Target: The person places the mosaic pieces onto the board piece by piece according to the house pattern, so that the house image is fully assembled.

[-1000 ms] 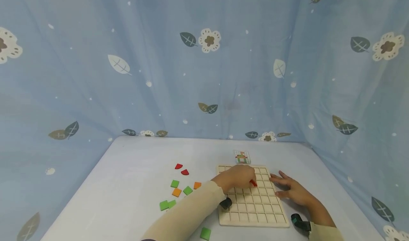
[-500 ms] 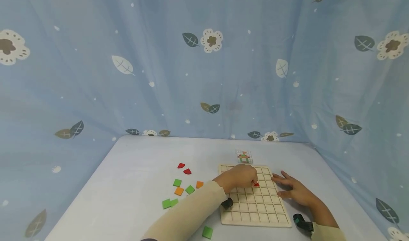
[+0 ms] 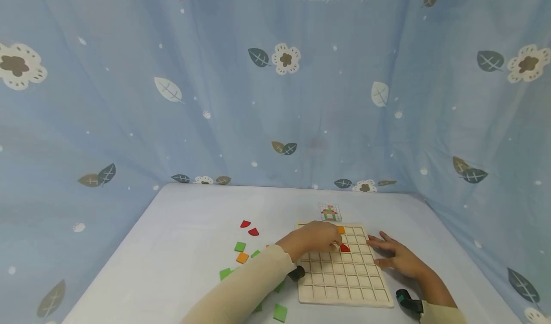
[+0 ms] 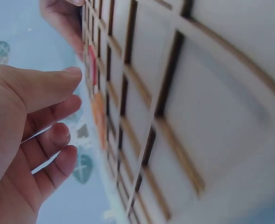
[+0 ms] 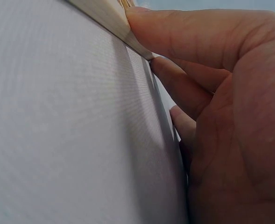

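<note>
A cream gridded board (image 3: 344, 293) lies on the white table. My left hand (image 3: 316, 238) is over its upper left part, just left of a red quarter-circle tile (image 3: 345, 248) lying in the grid. In the left wrist view the left hand's fingers are loosely bent with nothing between them, beside the red tile (image 4: 92, 65) and orange pieces (image 4: 99, 119). An orange tile (image 3: 341, 230) shows near the board's top edge. At the board's right edge, my right hand (image 3: 398, 257) rests with spread fingers; the right wrist view has its thumb and fingertips touching the board's side (image 5: 109, 18).
A small pattern card (image 3: 330, 212) lies behind the board. Left of it are two red tiles (image 3: 253, 232), an orange tile (image 3: 242, 257) and several green tiles (image 3: 240, 246), some partly hidden by the left sleeve (image 3: 241, 286). Another green tile (image 3: 280, 312) lies at the front.
My left hand has let go of the red tile and moved slightly left, leaving the tile on the board and uncovering the orange one. The right hand stays at the board's edge.
</note>
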Demonstrator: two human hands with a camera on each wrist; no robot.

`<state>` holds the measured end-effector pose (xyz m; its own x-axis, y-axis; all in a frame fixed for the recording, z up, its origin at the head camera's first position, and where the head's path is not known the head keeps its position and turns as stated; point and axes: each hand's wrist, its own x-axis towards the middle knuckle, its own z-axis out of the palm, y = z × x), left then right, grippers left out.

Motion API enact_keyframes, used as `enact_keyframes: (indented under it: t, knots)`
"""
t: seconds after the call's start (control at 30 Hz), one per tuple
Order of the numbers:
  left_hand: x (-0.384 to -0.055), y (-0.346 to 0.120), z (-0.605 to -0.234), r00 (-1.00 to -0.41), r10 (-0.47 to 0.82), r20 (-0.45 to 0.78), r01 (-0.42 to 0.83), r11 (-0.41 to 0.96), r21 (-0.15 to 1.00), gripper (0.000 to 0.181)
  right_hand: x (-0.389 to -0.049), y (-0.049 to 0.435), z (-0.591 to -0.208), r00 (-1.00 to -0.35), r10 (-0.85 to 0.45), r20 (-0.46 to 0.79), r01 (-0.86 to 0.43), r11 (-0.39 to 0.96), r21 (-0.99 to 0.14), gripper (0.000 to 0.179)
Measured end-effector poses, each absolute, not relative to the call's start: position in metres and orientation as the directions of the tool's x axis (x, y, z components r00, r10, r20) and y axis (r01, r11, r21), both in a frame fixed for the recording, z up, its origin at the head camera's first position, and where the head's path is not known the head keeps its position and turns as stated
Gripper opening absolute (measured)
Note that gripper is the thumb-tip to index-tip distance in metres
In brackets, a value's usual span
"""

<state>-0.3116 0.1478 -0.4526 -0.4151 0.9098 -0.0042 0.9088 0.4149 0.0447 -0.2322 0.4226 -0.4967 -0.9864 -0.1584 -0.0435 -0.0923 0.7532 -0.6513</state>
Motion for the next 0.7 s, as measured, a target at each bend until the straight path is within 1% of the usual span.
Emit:
enact_keyframes:
  t: [0.13, 0.27, 0.47, 0.57, 0.7]
  knots:
    - [-0.307, 0.134, -0.446, -0.420, 0.907, -0.018, 0.907, 0.420, 0.032, 0.021, -0.231, 0.426, -0.497, -0.986, -0.160, -0.049, -0.089, 0.748, -0.658, 0.070]
    - [-0.304, 0.119, -0.438, -0.431, 0.902, -0.023, 0.902, 0.432, 0.021, 0.021, -0.232, 0.430, -0.498, -0.985, -0.164, -0.056, -0.088, 0.750, -0.656, 0.070]
    - [-0.304, 0.099, -0.430, -0.436, 0.900, 0.010, 0.900, 0.435, 0.011, 0.020, -0.234, 0.430, -0.500, -0.984, -0.173, -0.045, -0.101, 0.748, -0.656, 0.069]
    - [-0.305, 0.090, -0.427, -0.448, 0.894, 0.007, 0.894, 0.448, 0.009, 0.019, -0.235, 0.428, -0.499, -0.984, -0.175, -0.042, -0.106, 0.753, -0.650, 0.069]
    - [-0.306, 0.079, -0.424, -0.470, 0.882, -0.006, 0.882, 0.470, 0.038, 0.021, -0.235, 0.425, -0.498, -0.985, -0.166, -0.047, -0.097, 0.756, -0.648, 0.070]
